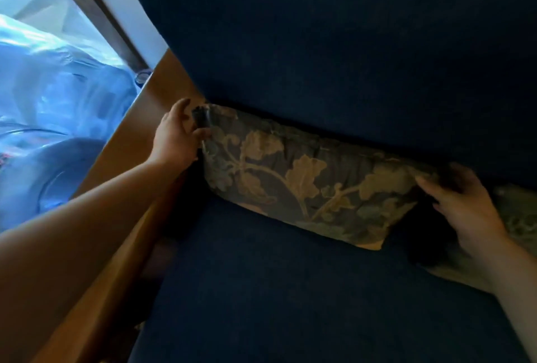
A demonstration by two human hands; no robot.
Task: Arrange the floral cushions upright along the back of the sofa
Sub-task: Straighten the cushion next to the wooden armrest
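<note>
Our left fingers (pixel 200 131) pinch the top left corner of the cushion (pixel 305 182), thumb in front and the rest curled round the bunched fabric, so the left hand (pixel 177 136) is clamped on it. Our right fingers (pixel 430 184) press on the cushion's top right corner, thumb laid over the front face and the others wrapped over the top edge; the right hand (pixel 467 205) grips it too.

The cushion stands on its long lower edge on the sofa seat (pixel 261 290), leaning against the backrest (pixel 334 43) at the sofa's left end. Its dark cover bears tan leaves and curling stems. Its bottom right corner lifts a little off the seat.

A second cushion (pixel 517 211) of the same pattern shows just beyond our right hand, partly hidden by the wrist; we cannot tell whether it is upright.

The wooden armrest (pixel 151 130) runs beside our left forearm. Beyond it lies something under blue plastic sheeting (pixel 58 101).
</note>
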